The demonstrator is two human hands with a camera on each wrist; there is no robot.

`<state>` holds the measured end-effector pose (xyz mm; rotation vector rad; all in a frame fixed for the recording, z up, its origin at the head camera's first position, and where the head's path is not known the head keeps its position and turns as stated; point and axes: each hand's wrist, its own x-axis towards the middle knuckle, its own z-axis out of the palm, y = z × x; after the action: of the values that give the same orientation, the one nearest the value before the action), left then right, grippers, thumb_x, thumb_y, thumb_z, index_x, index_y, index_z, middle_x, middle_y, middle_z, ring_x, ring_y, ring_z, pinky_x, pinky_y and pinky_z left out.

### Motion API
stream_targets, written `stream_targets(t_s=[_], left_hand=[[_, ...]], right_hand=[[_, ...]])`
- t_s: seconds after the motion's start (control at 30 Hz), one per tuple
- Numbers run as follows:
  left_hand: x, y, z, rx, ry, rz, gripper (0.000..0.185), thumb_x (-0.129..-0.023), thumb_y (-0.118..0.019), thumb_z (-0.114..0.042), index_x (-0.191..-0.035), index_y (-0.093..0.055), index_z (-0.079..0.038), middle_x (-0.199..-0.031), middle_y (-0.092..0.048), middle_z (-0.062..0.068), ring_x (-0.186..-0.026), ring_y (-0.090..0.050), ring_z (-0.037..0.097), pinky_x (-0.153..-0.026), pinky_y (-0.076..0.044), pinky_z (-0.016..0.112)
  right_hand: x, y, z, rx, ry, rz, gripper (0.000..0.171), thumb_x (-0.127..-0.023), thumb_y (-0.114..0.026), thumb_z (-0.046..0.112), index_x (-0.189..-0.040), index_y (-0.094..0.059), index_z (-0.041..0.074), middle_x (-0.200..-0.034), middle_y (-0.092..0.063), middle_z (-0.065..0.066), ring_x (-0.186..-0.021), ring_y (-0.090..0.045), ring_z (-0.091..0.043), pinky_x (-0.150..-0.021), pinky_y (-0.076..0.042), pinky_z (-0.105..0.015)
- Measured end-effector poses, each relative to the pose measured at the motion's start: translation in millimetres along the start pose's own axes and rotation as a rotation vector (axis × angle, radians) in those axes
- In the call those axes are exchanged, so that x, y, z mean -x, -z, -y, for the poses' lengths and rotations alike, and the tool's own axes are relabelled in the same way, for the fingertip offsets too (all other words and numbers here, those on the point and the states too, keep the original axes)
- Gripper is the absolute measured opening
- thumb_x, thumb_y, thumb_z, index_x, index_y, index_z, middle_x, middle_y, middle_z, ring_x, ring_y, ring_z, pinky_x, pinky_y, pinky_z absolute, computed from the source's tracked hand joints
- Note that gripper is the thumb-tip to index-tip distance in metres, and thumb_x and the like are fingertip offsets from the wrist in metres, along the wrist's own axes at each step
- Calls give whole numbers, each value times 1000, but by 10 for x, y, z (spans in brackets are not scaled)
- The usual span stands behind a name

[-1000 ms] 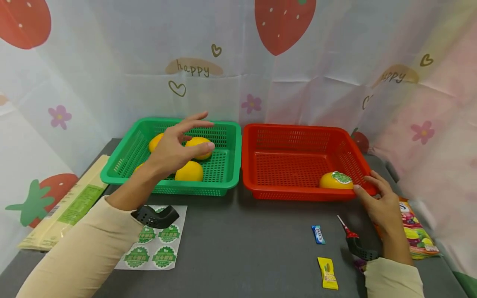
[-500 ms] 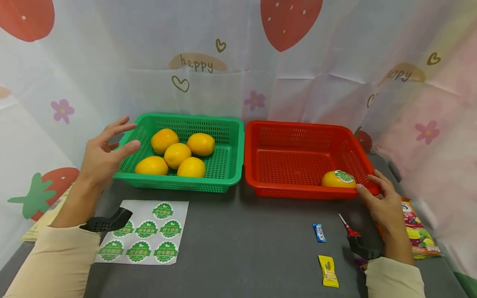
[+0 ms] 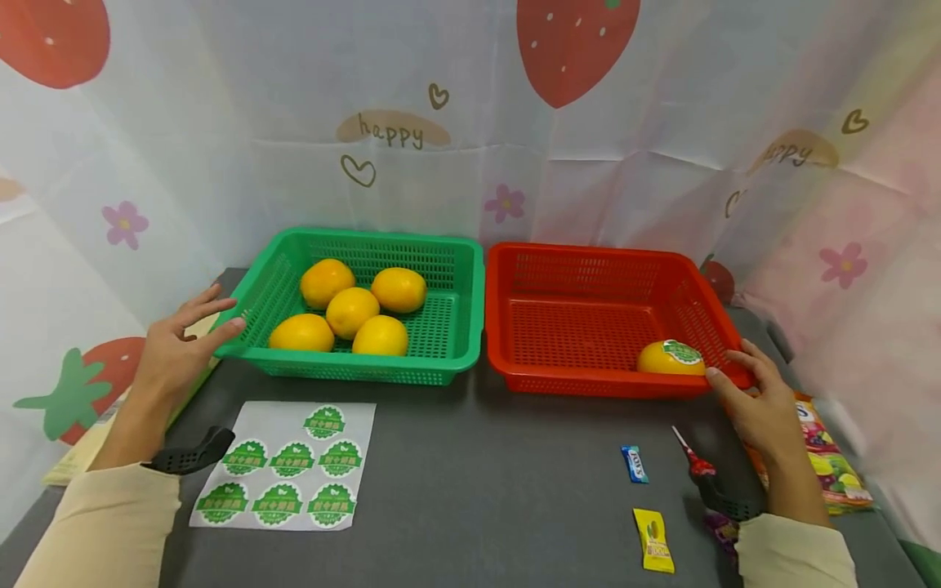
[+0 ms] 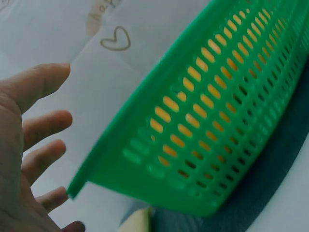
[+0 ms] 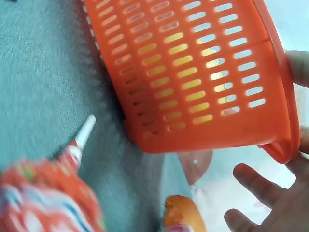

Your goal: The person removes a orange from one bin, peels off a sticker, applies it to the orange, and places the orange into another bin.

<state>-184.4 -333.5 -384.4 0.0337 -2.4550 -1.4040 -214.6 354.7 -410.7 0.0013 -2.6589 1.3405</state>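
Note:
A green basket (image 3: 470, 310) holds several plain oranges (image 3: 351, 310). My left hand (image 3: 213, 318) is spread flat at its front left corner, one fingertip at the rim; the left wrist view shows the basket wall (image 4: 203, 121) just off my straight fingers (image 4: 38, 125). The red basket (image 3: 588, 247) holds one orange with a green sticker (image 3: 669, 358) in its front right corner. My right hand (image 3: 738, 376) rests at that corner, thumb against the front rim, fingers relaxed. In the right wrist view the red basket (image 5: 193, 72) fills the frame and my fingers (image 5: 270, 193) are spread beside it.
A sheet of round green stickers (image 3: 287, 474) lies on the dark table in front of the green basket. A blue candy (image 3: 635, 463), a yellow candy (image 3: 653, 551), a red lollipop (image 3: 691, 457) and a sweets bag (image 3: 827, 457) lie near my right wrist. A flat yellow-green pack (image 3: 73, 461) is at far left.
My left hand has swung from above the oranges in the green basket leftward and down to the basket's front left corner. The right hand has stayed at the red basket.

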Motion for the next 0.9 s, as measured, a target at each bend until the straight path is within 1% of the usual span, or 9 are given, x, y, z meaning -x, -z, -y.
stream_targets(t_s=[0.03, 0.1, 0.17, 0.2, 0.37, 0.5, 0.7, 0.8, 0.9], left_hand=[[4, 19, 35, -7, 15, 13, 51, -96, -62, -28, -137, -52, 1, -154, -31, -3, -143, -15, 20, -106, -19, 60], [12, 47, 97, -13, 36, 31, 53, -96, -62, -29, -138, -51, 1, -154, -31, -4, -143, -15, 19, -107, -20, 59], [17, 52, 150, -25, 52, 41, 55, -96, -62, -32, -139, -50, 1, -154, -31, -5, -144, -15, 19, -107, -21, 58], [19, 49, 173, -38, 54, 45, 56, -95, -62, -33, -138, -50, 1, -154, -31, -4, -144, -14, 19, -106, -22, 60], [20, 16, 259, -81, 35, 49, 59, -93, -65, -35, -136, -52, 3, -153, -32, -1, -144, -13, 26, -106, -16, 63], [53, 29, 283, -98, 29, 29, 60, -94, -64, -36, -138, -50, 1, -153, -32, 0, -143, -14, 28, -106, -15, 62], [78, 9, 323, -92, 17, 12, 58, -95, -63, -33, -141, -47, 0, -154, -30, 1, -142, -19, 31, -107, -22, 56], [61, -21, 347, -84, 14, 13, 58, -95, -62, -33, -141, -47, -1, -154, -30, -2, -141, -21, 28, -108, -27, 44], [59, -51, 356, -61, 18, 14, 58, -95, -62, -33, -141, -47, -1, -153, -31, -3, -142, -21, 25, -109, -27, 40]], right_hand=[[-5, 16, 14, 3, 0, 21, 63, -97, -57, 39, -143, -41, -2, -159, -15, -6, -137, -20, -43, -100, -38, -35], [-25, 65, 51, 26, -1, 61, 65, -96, -58, 40, -143, -41, -2, -159, -15, -9, -137, -19, -46, -101, -31, -59], [-55, 137, 107, 56, 15, 101, 66, -95, -60, 40, -142, -41, -2, -158, -16, -13, -135, -19, -49, -97, -29, -67], [-69, 181, 157, 80, 29, 124, 67, -94, -61, 40, -142, -40, -2, -158, -16, -15, -135, -17, -52, -93, -24, -74], [-207, 367, 572, 168, 152, 235, 65, -92, -66, 31, -143, -40, 0, -155, -20, -20, -127, -27, -55, -86, -31, -75], [-382, 381, 1086, 165, 260, 336, 59, -90, -70, 20, -142, -44, 9, -152, -27, -15, -127, -33, -47, -92, -29, -71], [-563, 252, 1797, 194, 367, 519, 58, -89, -71, 19, -141, -46, 22, -142, -42, -4, -125, -42, -35, -94, -35, -64], [-634, 138, 2070, 209, 403, 619, 59, -88, -72, 20, -142, -46, 21, -142, -42, -4, -123, -45, -33, -94, -38, -61], [-718, -18, 2314, 255, 401, 720, 60, -88, -72, 24, -142, -45, 25, -143, -41, -4, -122, -46, -30, -93, -40, -59]])
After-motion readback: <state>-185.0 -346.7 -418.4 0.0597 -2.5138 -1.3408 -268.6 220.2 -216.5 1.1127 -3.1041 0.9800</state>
